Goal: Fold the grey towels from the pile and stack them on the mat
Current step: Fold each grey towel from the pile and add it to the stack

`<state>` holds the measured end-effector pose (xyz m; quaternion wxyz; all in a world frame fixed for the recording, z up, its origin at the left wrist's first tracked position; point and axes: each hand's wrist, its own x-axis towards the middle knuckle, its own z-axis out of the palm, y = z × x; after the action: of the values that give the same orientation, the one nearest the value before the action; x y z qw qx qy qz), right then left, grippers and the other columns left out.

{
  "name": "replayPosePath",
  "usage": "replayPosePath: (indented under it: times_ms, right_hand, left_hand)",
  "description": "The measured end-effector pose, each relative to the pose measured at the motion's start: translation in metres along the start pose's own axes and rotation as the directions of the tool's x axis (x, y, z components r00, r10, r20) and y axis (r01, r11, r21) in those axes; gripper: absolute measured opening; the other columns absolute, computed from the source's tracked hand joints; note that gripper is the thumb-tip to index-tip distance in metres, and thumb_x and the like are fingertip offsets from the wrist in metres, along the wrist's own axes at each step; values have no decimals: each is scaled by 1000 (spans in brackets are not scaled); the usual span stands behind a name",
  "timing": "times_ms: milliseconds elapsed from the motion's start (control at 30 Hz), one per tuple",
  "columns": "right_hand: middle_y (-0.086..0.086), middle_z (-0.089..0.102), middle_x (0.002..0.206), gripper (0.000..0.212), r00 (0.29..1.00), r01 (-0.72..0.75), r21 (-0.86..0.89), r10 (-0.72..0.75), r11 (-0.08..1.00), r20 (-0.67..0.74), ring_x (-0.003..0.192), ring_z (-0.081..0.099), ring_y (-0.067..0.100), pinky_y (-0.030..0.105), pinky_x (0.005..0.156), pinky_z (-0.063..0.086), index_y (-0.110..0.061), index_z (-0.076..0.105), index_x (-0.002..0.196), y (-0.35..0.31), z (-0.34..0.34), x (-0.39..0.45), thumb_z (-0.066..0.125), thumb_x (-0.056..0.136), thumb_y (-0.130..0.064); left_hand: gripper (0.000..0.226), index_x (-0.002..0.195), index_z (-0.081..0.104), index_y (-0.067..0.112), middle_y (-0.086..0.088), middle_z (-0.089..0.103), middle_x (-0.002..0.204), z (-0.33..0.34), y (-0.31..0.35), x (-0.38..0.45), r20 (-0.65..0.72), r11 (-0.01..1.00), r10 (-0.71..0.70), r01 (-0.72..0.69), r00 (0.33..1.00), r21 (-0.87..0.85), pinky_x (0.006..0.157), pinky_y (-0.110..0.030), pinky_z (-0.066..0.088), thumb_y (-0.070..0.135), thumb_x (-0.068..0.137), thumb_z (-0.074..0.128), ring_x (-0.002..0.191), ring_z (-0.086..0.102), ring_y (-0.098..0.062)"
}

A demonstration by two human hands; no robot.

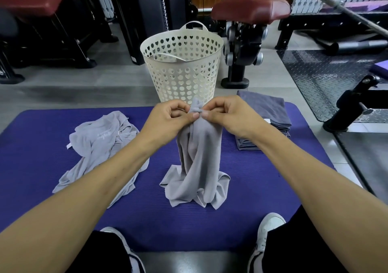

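A light grey towel [197, 163] hangs bunched over the middle of the purple mat [42, 146], its lower end crumpled on the mat. My left hand [168, 119] and my right hand [226, 117] both pinch its top edge, thumbs almost touching. A crumpled pile of grey towel [98, 146] lies on the mat to the left. On the mat's far right corner sits a stack of folded darker grey towels [266, 113].
A cream laundry basket [182, 67] with heart-shaped holes stands just beyond the mat's far edge. Gym machines and benches [247, 33] ring the floor behind. A black checker-plate platform [327, 79] lies to the right. My shoes [266, 237] rest on the mat's near edge.
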<state>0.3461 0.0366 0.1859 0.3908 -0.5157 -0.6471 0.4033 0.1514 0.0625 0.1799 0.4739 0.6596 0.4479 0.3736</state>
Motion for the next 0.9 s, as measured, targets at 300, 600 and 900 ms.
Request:
replayPosePath:
  times_ms: [300, 600, 900]
  right_hand:
    - [-5, 58, 69, 15, 879, -252, -436, 393, 864, 269, 64, 50, 8, 30, 71, 43, -8, 70, 92, 44, -11, -2, 71, 87, -22]
    - [-2, 53, 70, 27, 974, -109, -361, 172, 926, 149, 61, 43, 6, 23, 60, 37, -4, 66, 87, 25, -10, 5, 63, 94, -30]
    - [-12, 59, 68, 13, 964, 25, -314, 60, 949, 258, 60, 46, -4, 9, 58, 37, -15, 71, 95, 1, -2, -3, 58, 97, -16]
  left_hand:
    - [14, 76, 63, 20, 13, 59, 56, -22, -7, 15, -260, 992, -124, 111, 958, -66, 62, -27, 44, 20, 88, 72, 51, 49, -3]
    - [22, 82, 53, 19, 4, 63, 65, -7, -16, 6, -104, 963, -96, 119, 990, 242, 58, -18, 41, 21, 85, 74, 54, 50, -2]
    - [46, 98, 64, 17, 7, 76, 87, 6, -8, -6, 43, 971, -33, 21, 999, 239, 81, -37, 56, 35, 66, 90, 85, 71, -7]
